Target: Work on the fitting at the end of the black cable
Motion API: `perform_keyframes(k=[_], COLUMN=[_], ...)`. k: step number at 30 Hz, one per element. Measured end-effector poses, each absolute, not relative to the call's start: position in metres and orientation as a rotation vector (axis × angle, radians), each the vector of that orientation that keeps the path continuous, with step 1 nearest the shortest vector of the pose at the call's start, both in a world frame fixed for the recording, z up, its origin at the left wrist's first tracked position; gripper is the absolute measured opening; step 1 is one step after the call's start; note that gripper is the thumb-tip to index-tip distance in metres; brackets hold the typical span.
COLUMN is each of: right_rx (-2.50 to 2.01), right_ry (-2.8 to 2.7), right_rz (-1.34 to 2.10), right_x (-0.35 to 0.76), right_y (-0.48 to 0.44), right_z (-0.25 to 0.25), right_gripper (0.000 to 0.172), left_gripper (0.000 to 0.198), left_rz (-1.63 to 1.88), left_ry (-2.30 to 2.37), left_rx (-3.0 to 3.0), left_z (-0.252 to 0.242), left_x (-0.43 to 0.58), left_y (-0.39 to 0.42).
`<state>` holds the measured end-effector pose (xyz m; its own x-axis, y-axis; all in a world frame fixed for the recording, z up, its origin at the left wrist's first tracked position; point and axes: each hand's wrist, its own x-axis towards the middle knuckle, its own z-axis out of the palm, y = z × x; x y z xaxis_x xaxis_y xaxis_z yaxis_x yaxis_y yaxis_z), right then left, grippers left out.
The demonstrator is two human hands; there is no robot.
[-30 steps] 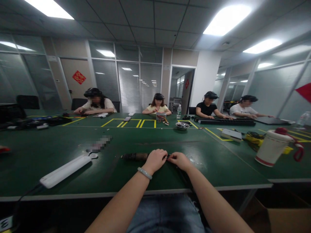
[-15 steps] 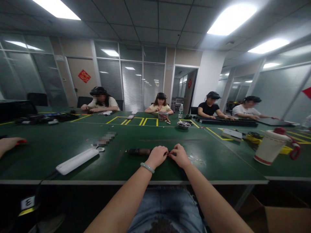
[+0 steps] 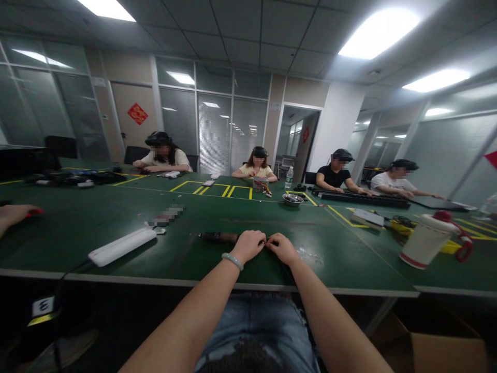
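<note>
My left hand and my right hand rest close together on the green table, fingertips meeting. Both are closed in a pinch on something small that I cannot make out. A dark brown rod-like object lies on the table and runs left from under my left hand. I wear a pale bead bracelet on my left wrist.
A white power strip lies to the left, a white jug with a red lid and strap to the right. A metal bowl sits mid-table. Several people work at the far side. Another person's hand shows at the left edge.
My view has shifted and tilted slightly, so the table sits higher in the picture. My hands stay pinched together in the same spot. A co-worker's hand has come into view at the left.
</note>
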<state>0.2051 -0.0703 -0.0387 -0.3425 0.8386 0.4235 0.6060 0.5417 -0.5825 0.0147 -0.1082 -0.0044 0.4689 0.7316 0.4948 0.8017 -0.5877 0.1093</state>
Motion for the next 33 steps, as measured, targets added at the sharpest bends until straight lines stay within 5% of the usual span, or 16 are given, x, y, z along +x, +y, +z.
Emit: perform_keyframes(k=[33], right_rx=[-1.273], right_ry=[-2.085], right_rz=[0.441], right_x=[0.2036], right_y=[-0.0687], right_z=[-0.0348], right_gripper=[0.026], left_gripper=[0.009], left_rz=[-0.815], left_ry=[-1.346], left_rx=[-2.623], left_z=[-0.0043], left_x=[0.01], left_y=[-0.1042])
